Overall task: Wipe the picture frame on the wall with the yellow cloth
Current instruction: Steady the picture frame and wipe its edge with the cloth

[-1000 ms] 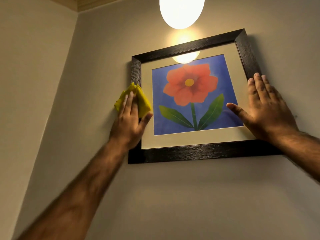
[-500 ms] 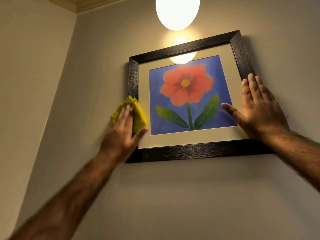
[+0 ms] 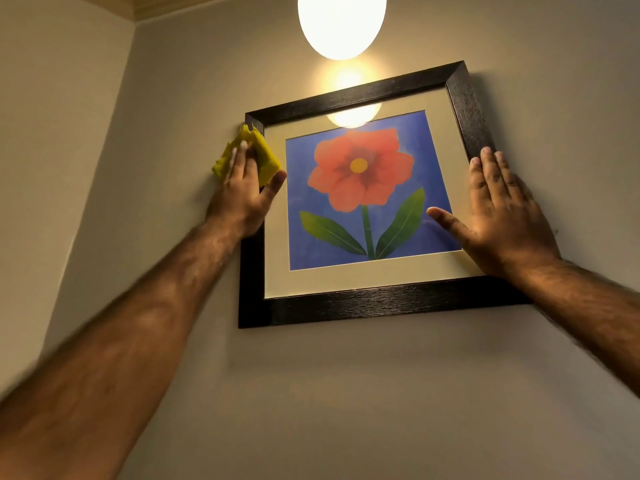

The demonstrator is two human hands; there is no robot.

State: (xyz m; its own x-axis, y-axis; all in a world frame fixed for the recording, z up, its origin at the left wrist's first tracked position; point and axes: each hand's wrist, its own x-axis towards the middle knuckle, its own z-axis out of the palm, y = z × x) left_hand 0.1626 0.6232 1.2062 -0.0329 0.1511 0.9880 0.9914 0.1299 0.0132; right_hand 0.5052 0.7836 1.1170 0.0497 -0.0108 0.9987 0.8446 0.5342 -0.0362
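A dark wooden picture frame (image 3: 381, 301) hangs on the beige wall, holding a red flower print on blue with a cream mat. My left hand (image 3: 244, 194) presses the yellow cloth (image 3: 265, 157) flat against the frame's left bar, near its upper left corner; the cloth sticks out above and to both sides of my fingers. My right hand (image 3: 498, 216) lies flat with fingers spread on the frame's right side, thumb on the glass, holding nothing.
A glowing oval lamp (image 3: 341, 22) hangs close above the frame and reflects in the glass. A wall corner (image 3: 121, 98) runs down to the left of the frame. Bare wall lies below the frame.
My left hand slid down the frame's left bar with the cloth, then back up to near the top left corner. My right hand stayed in place on the right side.
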